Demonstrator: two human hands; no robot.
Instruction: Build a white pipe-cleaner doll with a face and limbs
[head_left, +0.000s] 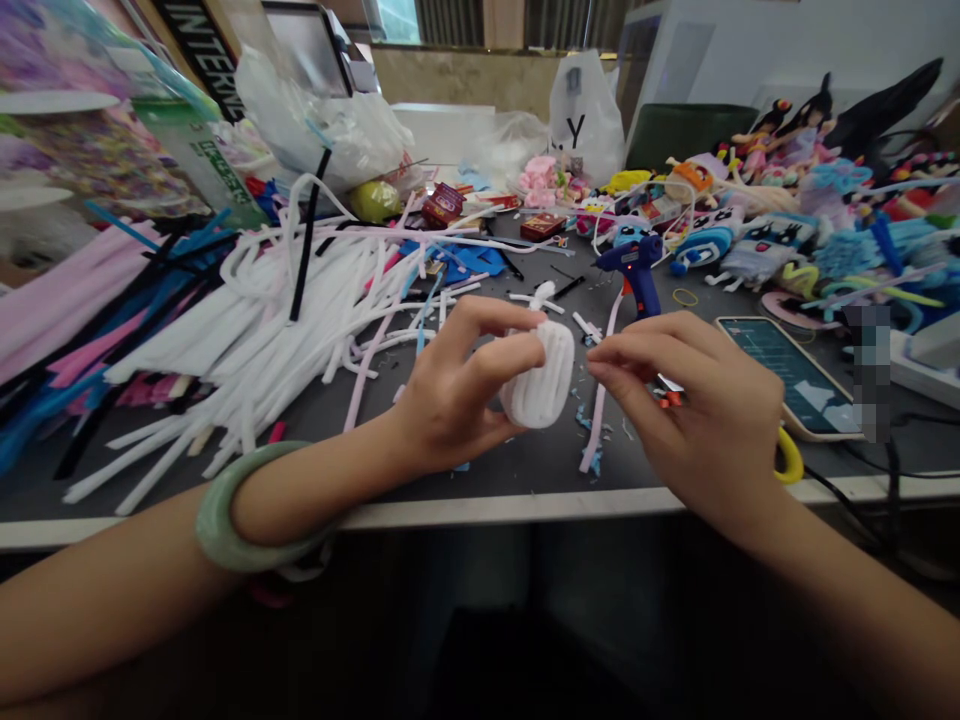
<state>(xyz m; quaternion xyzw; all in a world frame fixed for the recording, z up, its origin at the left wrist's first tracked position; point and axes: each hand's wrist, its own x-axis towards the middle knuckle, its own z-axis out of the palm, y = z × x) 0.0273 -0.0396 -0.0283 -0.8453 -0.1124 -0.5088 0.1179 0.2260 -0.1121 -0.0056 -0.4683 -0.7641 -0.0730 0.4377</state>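
Note:
In front of me, above the table edge, my left hand (pixel 472 375) grips a small rounded piece made of white fuzzy pipe cleaners (pixel 551 380). Its fingers curl over the top and the thumb lies underneath; a small white tuft sticks up from it. My right hand (pixel 690 410) is just to the right, thumb and forefinger pinched together, apart from the white piece. Whatever sits in that pinch is too small to make out. Behind this hand show a yellow handle loop (pixel 790 457) and a bit of orange and metal, perhaps scissors; whether the hand holds them is hidden.
White pipe cleaners (pixel 225 340) spread over the table's left side, with pink, blue and black bundles beyond. A blue glue gun (pixel 634 270) stands behind my right hand. A phone (pixel 795 375) lies at right, below a pile of fuzzy dolls (pixel 780 245). Scraps litter the middle.

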